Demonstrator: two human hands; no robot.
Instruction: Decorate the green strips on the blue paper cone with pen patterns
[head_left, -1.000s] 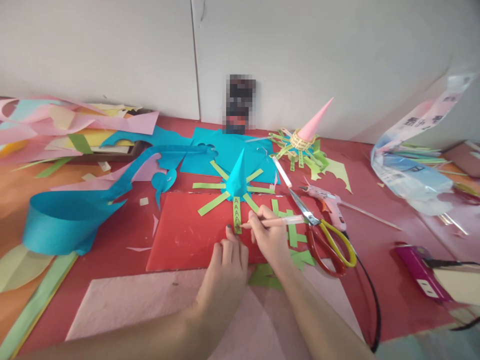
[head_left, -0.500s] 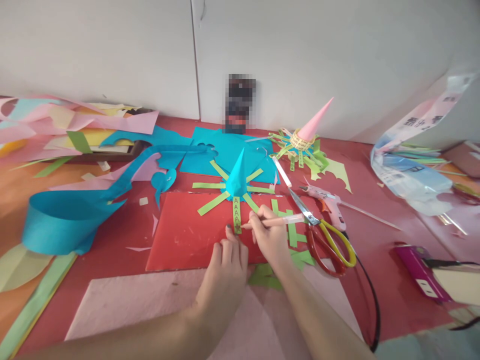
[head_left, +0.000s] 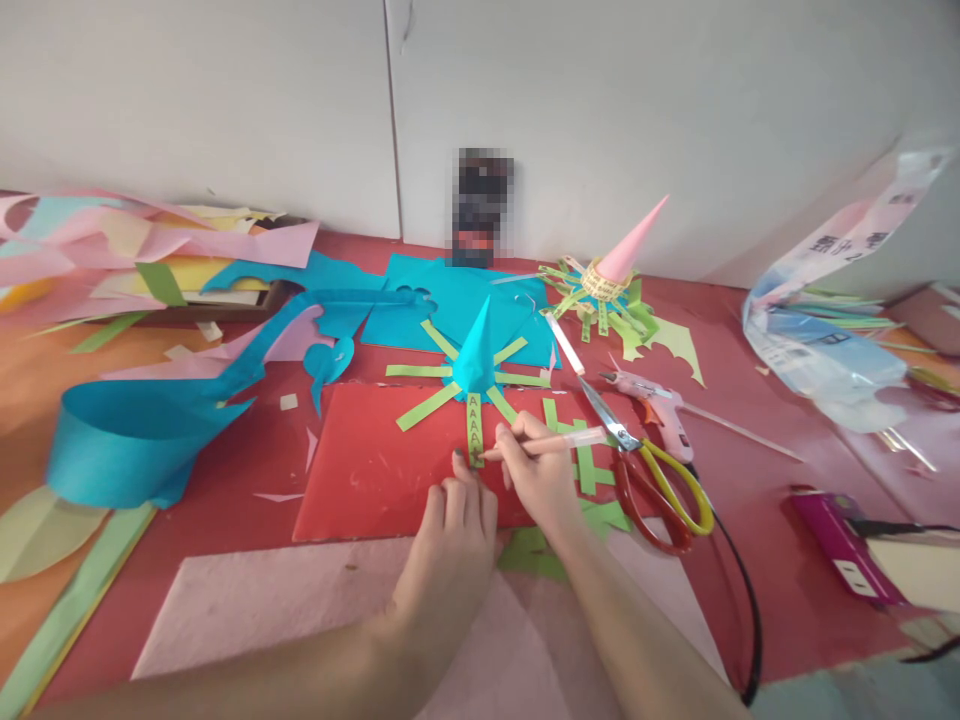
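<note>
R. hand [head_left: 541, 478] grips the pen [head_left: 574, 440] betw. thumb and fingertips, held low near the tip, prob. for fine control; the tip is at the outer end of the lettered strip [head_left: 473, 415], where a star-like mark sits below a column of A's. L. hand [head_left: 456, 520] grasps nothing: fingers part-curled on the red board [head_left: 367, 465], index tip at the strip's end, apparently pinning it so it won't slide (whether it presses hard, can't tell).

The strip runs from the blue cone [head_left: 475, 350] twd the board's near edge. The cone stands upright at the board's far edge, other green strips fanned round it, so this one lies flat on a firm backing, pointing at the writer.

Scissors [head_left: 664, 485] lie by the board's right edge, handles twd the bench's [head_left: 757, 510] near edge, presumably for easy pick-up. Glue gun [head_left: 660, 400] is just beyond, its cord trailing twd the near edge. Pink cone [head_left: 624, 250], w/ its own strips, is near the bench's far edge, prob. clear of the elbows.
</note>
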